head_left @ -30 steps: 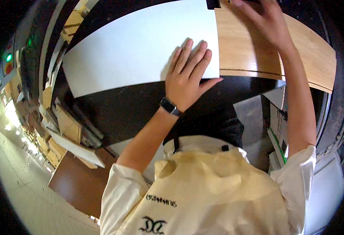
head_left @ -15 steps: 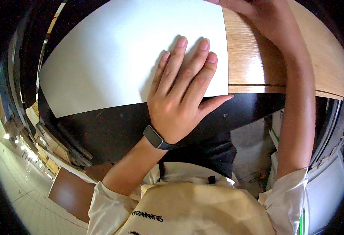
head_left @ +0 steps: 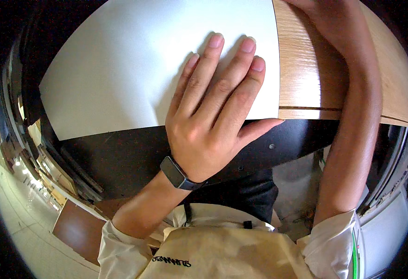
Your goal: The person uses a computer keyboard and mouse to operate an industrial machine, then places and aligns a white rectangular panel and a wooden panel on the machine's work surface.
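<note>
My left hand (head_left: pixel 208 123), with a black watch on its wrist, lies flat on a white sheet or thin panel (head_left: pixel 111 69). Its fingers are spread; the thumb sticks out past the near edge, close to the sheet's right corner. Along the sheet's right edge shows a wood-grain board (head_left: pixel 299 69) with a dark groove near its front. My right arm reaches over this board to the far side. Only the base of my right hand (head_left: pixel 327 14) shows at the top, near the sheet's far right edge; its fingers are cut off, so any hold is hidden.
A black surface with small holes (head_left: pixel 134 158) lies between the sheet and my body. A brown panel (head_left: pixel 80 230) stands at the lower left above a pale floor (head_left: pixel 13 209). A whitish panel (head_left: pixel 383 232) stands at the lower right.
The sheet's right edge and the board appear slightly further right and lower in view. My left hand stays flat on the sheet. The right hand's fingers have passed out of the top of the picture.
</note>
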Tool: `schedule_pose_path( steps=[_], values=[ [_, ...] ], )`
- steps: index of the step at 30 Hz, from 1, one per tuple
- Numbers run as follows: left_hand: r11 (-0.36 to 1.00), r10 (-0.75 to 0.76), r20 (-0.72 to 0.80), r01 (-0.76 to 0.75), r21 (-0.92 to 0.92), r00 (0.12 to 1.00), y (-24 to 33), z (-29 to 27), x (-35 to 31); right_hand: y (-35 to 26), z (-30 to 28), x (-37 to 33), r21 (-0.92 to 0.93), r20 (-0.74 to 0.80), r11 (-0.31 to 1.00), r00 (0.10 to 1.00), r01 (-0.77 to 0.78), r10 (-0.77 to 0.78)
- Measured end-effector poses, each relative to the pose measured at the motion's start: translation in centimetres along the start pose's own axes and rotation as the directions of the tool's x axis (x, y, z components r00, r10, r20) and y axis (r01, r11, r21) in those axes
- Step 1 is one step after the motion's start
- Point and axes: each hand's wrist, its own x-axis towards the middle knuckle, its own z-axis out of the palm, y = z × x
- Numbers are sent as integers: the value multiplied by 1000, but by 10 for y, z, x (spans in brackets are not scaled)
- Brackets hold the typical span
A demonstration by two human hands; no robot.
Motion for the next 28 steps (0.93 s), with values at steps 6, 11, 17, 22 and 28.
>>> schedule_pose_path(
  steps=[6, 11, 17, 22, 28],
  values=[
    [1000, -7, 10, 7, 18, 1000, 3, 0, -1, -5, 3, -2, -8, -36, 1000, 999, -8, 8],
    [1000, 2, 10, -2, 14, 1000, 2, 0, -4, -6, 0, -1, 31, 19, 989, 990, -142, 141],
    [1000, -1, 33, 1, 16, 999, 2, -2, -3, -4, -7, 3, -21, 39, 1000, 999, -3, 4],
    [1000, -4, 42, 3, 19, 999, 2, -3, -2, -10, -5, -2, 95, 44, 987, 991, -127, 123],
    [1000, -14, 56, 13, 9, 998, 4, -2, -4, -8, -11, 3, 133, 109, 984, 989, -118, 104]
  ],
)
